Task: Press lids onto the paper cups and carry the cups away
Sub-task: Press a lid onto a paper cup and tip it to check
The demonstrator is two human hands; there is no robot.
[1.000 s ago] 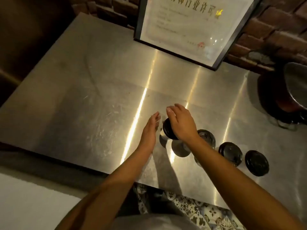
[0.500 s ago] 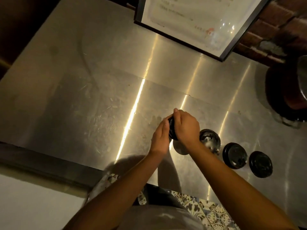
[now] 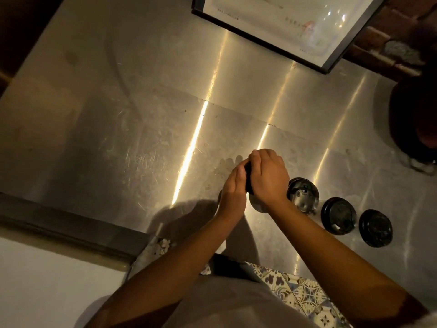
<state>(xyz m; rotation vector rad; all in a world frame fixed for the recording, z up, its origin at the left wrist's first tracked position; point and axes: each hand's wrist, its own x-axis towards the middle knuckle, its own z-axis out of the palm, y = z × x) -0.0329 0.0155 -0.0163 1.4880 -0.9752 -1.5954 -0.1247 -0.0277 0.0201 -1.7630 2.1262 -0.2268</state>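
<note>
A paper cup with a black lid (image 3: 248,179) stands on the steel counter (image 3: 118,114), almost hidden between my hands. My right hand (image 3: 268,176) lies over the lid from above. My left hand (image 3: 233,190) presses against the cup's left side. To the right stand three more cups in a row: the nearest cup (image 3: 303,194) has a shiny dark top, and two black-lidded cups (image 3: 338,216) (image 3: 375,227) follow.
A framed document (image 3: 295,24) leans against the brick wall (image 3: 387,43) at the back. A dark pot (image 3: 418,119) sits at the far right. The counter's front edge (image 3: 71,223) runs at lower left, with patterned floor tiles (image 3: 302,292) below.
My left hand has closed in from apart onto the cup's side. My right hand stays on the lid. The camera has tilted down a little.
</note>
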